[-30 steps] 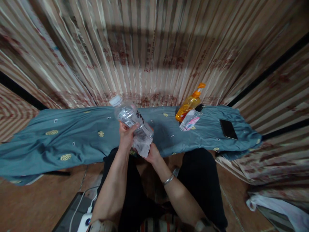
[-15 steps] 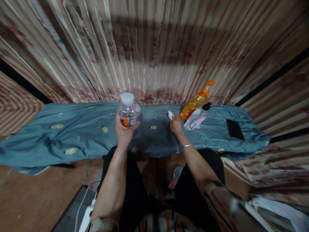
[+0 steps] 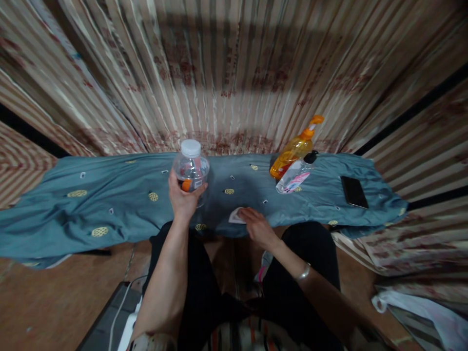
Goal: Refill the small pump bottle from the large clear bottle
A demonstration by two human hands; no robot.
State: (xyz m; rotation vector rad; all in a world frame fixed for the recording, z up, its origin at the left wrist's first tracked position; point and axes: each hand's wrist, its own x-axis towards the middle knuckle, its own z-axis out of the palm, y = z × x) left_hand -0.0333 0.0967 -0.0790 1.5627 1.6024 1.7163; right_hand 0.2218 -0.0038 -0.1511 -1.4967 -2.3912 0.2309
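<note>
My left hand (image 3: pixel 185 199) is wrapped round the lower part of a clear plastic jar (image 3: pixel 191 168) with a white lid and an orange patch on its label. The jar stands upright on the blue-green cloth (image 3: pixel 124 195). Near the front edge of that cloth, my right hand (image 3: pixel 258 226) is closed on a small white folded cloth (image 3: pixel 237 216), pressed low against the surface; its fingers partly hide it, so tissue or fabric is hard to tell apart.
To the right, an orange pump bottle (image 3: pixel 290 158) leans beside a clear bottle with a black top (image 3: pixel 295 176). A black phone-like slab (image 3: pixel 354 192) lies farther right. Striped curtains (image 3: pixel 219 73) hang behind. Below left are a white power strip (image 3: pixel 129 331) and cable.
My right hand has come back toward me and left with the white cloth, from beside the bottles to the front edge. My left hand still grips the jar.
</note>
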